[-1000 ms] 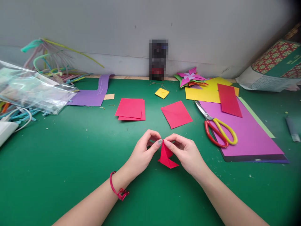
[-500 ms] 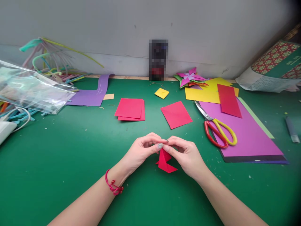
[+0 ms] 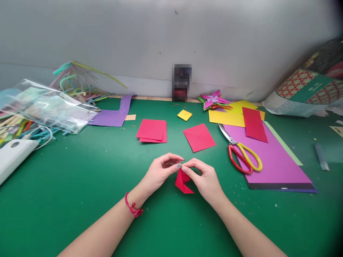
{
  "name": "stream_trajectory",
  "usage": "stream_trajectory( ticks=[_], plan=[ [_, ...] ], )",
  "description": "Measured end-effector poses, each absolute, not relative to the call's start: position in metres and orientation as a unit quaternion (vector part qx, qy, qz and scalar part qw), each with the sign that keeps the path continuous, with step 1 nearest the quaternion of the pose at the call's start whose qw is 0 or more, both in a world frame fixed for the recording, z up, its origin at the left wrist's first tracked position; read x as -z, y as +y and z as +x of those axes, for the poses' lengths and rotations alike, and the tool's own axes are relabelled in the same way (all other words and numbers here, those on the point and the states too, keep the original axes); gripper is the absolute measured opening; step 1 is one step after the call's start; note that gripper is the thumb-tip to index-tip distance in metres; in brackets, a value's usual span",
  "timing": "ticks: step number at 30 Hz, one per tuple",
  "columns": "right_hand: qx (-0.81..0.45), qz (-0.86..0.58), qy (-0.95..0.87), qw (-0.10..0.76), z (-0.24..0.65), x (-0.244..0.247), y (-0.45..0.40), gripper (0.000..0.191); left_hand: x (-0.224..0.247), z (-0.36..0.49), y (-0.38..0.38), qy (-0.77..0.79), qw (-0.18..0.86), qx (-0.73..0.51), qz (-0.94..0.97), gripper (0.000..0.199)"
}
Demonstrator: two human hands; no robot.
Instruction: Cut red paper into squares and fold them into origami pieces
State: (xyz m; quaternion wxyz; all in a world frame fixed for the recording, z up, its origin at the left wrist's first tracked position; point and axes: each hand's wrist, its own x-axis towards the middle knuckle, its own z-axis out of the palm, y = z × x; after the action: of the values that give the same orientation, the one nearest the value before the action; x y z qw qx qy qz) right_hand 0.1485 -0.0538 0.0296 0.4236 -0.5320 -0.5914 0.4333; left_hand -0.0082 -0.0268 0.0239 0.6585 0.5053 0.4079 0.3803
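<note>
Between my hands, just above the green table, is a folded piece of red paper (image 3: pixel 183 184) with pointed flaps hanging down. My right hand (image 3: pixel 203 175) pinches its top edge between thumb and fingertips. At the same top corner, my left hand (image 3: pixel 160 169) meets it with the thumb tip, its fingers curled over behind; part of that grip is hidden. Beyond my hands lie a square of red paper (image 3: pixel 199 137) with a crease and a small stack of red squares (image 3: pixel 151 130).
Scissors (image 3: pixel 242 153) rest on purple sheets (image 3: pixel 278 164) at right, near a red strip (image 3: pixel 254 124) and yellow paper (image 3: pixel 225 116). Folded paper stars (image 3: pixel 214 100) and a yellow folded square (image 3: pixel 184 114) lie behind. Pipe cleaners (image 3: pixel 77 87), clear plastic (image 3: pixel 59 107) and a white device (image 3: pixel 16 157) sit left.
The view has tilted up and turned slightly left. The red folded paper has turned a little between my fingers, and the left fingertips have parted slightly from the thumb.
</note>
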Motion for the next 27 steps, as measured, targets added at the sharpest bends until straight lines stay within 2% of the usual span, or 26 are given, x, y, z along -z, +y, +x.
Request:
stream_trajectory(
  ticks=[3, 7, 12, 16, 20, 27],
  plan=[
    [-0.465, -0.535, -0.539, 0.455, 0.145, -0.027, -0.054, 0.012, -0.025, -0.011, -0.026, 0.399, 0.655, -0.385, 0.513, 0.017],
    [-0.497, -0.518, -0.465, 0.518, 0.144, -0.03, -0.048, 0.036, -0.027, -0.007, -0.025, 0.409, 0.65, -0.391, 0.507, 0.018],
    [-0.472, -0.507, -0.477, 0.54, 0.144, -0.039, -0.032, 0.03, -0.031, -0.003, -0.013, 0.405, 0.645, -0.412, 0.501, 0.021],
    [-0.488, -0.507, -0.476, 0.528, 0.146, -0.036, -0.019, 0.027, -0.029, -0.003, 0.002, 0.429, 0.606, -0.444, 0.502, 0.022],
    [-0.531, -0.49, -0.496, 0.482, 0.15, -0.024, -0.015, 0.031, -0.02, -0.002, 0.011, 0.445, 0.593, -0.474, 0.475, 0.025],
    [-0.52, -0.493, -0.532, 0.451, 0.149, -0.009, -0.019, 0.028, -0.017, -0.003, 0.013, 0.43, 0.614, -0.426, 0.507, 0.023]
  ],
)
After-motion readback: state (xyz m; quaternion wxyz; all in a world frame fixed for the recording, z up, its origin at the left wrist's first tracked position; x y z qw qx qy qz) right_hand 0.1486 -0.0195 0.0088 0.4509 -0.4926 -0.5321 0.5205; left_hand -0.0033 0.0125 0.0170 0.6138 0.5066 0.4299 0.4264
